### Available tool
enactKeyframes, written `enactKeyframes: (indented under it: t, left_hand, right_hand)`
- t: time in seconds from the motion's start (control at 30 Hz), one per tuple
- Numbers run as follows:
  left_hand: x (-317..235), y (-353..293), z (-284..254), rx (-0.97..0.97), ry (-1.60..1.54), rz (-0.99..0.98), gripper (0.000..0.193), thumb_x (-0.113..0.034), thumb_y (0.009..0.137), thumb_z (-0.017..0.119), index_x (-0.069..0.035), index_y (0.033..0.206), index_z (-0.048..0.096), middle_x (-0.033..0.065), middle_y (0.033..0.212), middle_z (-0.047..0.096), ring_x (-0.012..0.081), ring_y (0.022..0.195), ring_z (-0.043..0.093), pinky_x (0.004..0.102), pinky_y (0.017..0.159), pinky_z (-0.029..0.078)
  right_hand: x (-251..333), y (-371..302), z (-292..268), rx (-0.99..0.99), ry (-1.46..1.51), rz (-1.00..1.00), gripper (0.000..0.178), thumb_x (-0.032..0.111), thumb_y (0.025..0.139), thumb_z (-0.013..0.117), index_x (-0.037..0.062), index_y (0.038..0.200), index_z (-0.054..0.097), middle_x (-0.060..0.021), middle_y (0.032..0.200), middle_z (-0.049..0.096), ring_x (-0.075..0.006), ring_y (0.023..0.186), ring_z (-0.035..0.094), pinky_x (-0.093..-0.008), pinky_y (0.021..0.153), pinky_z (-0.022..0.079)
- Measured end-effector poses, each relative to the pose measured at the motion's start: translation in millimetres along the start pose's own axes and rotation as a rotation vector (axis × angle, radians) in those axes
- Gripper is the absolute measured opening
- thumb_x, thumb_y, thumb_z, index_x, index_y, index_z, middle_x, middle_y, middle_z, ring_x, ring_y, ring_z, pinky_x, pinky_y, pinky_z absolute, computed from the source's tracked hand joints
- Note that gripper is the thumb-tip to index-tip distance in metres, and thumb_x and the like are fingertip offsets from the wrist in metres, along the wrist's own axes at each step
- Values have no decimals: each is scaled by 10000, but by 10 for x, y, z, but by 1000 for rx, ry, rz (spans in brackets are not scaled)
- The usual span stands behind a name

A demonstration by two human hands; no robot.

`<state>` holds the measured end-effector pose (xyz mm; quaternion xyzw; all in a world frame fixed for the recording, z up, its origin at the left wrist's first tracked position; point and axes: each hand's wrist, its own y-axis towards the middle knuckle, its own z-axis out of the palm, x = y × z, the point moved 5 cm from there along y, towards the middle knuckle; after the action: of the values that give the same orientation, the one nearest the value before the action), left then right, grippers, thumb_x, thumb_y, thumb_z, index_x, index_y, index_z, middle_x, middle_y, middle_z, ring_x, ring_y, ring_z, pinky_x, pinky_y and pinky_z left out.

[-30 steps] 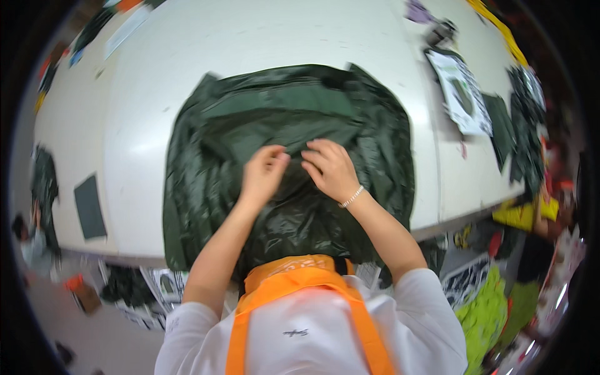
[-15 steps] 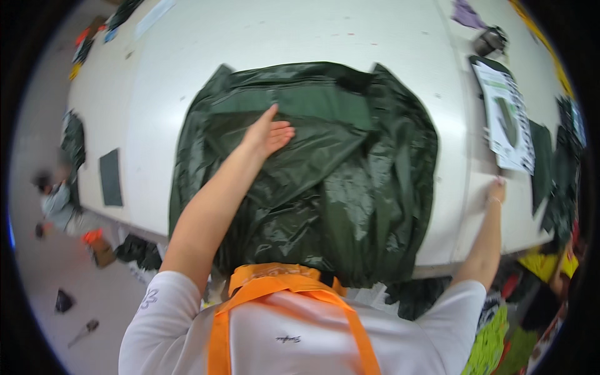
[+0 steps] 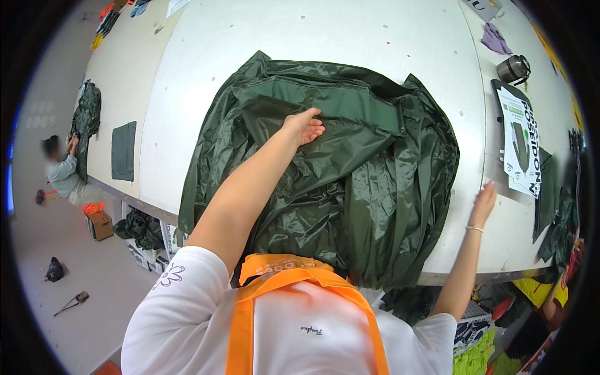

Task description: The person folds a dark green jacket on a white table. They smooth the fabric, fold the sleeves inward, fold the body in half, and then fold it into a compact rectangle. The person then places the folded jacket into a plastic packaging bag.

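A glossy dark green garment (image 3: 394, 194), like a raincoat, lies spread and creased in front of me, reaching over the table's near edge. Across its far part runs a smoother, matte green strip (image 3: 350, 103). Resting at this strip's lower edge is my left hand (image 3: 305, 127), thumb out and fingers loosely bent, with nothing seen in it. My right hand (image 3: 483, 203) is off to the right over the bare table (image 3: 472, 150), its fingers stretched out and slightly blurred. Beyond it lies a stack of white printed cards (image 3: 520, 140), apart from the fingers.
A metal flask (image 3: 514, 69) and a purple cloth (image 3: 496, 39) sit at the far right. More dark green pieces (image 3: 545, 194) lie beside the cards. A flat dark green panel (image 3: 124, 150) is on the left. Another person (image 3: 65, 169) handles a green garment at the left edge.
My right hand has come away from the lower edge of the cards, toward the garment. My left hand stays on the garment. The whole view has shifted a little.
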<state>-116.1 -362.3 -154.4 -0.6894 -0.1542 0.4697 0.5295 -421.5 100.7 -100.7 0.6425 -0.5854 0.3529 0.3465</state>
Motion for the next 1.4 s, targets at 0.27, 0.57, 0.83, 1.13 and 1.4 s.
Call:
enactKeyframes:
  t: [0.27, 0.57, 0.83, 1.13, 1.4]
  left_hand:
    - [34, -898, -13, 292, -120, 595, 241, -190, 908, 599, 50, 890, 623, 138, 872, 679, 182, 798, 652, 275, 759, 515]
    - [36, -1483, -106, 440, -176, 791, 169, -65, 862, 631, 58, 975, 660, 87, 861, 685, 129, 784, 650, 251, 715, 514]
    - [74, -1483, -189, 437, -336, 669, 151, -104, 853, 655, 28, 924, 645, 85, 863, 670, 153, 792, 647, 272, 757, 509]
    - [40, -1559, -143, 507, -391, 655, 165, -100, 860, 640, 42, 943, 645, 96, 883, 670, 138, 792, 637, 263, 758, 506]
    - [65, -1647, -109, 511, -360, 689, 153, -74, 858, 637, 50, 946, 642, 95, 883, 670, 141, 785, 639, 263, 760, 515]
  right_hand:
    - [2072, -1378, 1166, 443, 140, -190, 303, 201, 991, 381, -9, 1078, 580, -46, 780, 614, -116, 687, 572, -247, 638, 473]
    - [3057, -2045, 2291, 935, 87, -609, 176, 57, 776, 697, -3, 930, 639, -49, 817, 594, -118, 690, 534, -235, 627, 439]
    - [2996, -2100, 2337, 899, 117, -322, 228, 157, 869, 634, 0, 1020, 566, -21, 853, 556, -67, 684, 488, -235, 625, 421]
    - [3062, -2132, 1974, 919, -75, -462, 158, 126, 871, 615, 5, 960, 569, -72, 892, 558, -136, 742, 541, -257, 672, 455]
    - [3198, -2209, 1996, 915, -77, -605, 138, 83, 847, 638, 19, 960, 591, -23, 848, 546, -84, 671, 476, -217, 628, 419]
